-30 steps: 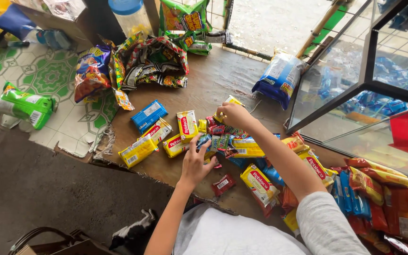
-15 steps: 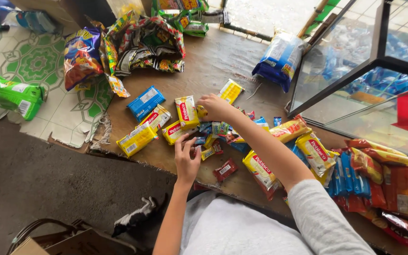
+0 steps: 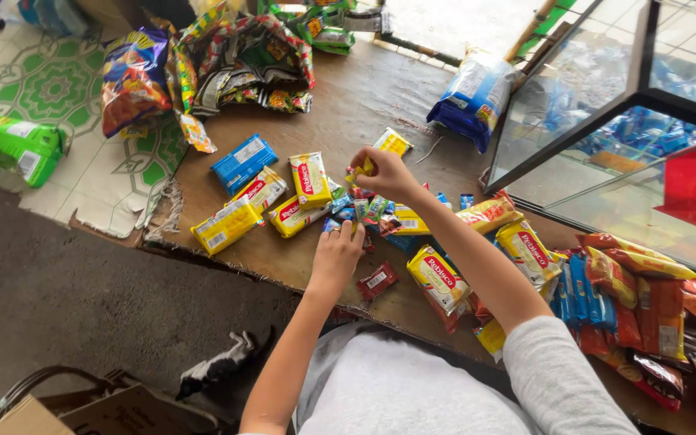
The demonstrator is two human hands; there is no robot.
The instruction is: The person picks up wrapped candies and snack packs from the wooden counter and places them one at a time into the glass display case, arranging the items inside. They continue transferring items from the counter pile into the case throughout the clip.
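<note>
A brown wooden tabletop is seen strewn with snack packs. The right hand is closed on a small yellow wrapped sweet, lifted above the pile; the left hand, fingers loosely spread, is rested just nearer the body on small mixed-colour sachets.

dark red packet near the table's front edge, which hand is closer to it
Left. The left hand rests on small packets just up and to the left of the dark red packet. The right hand is farther up the table, pinching a small yellow packet.
</note>
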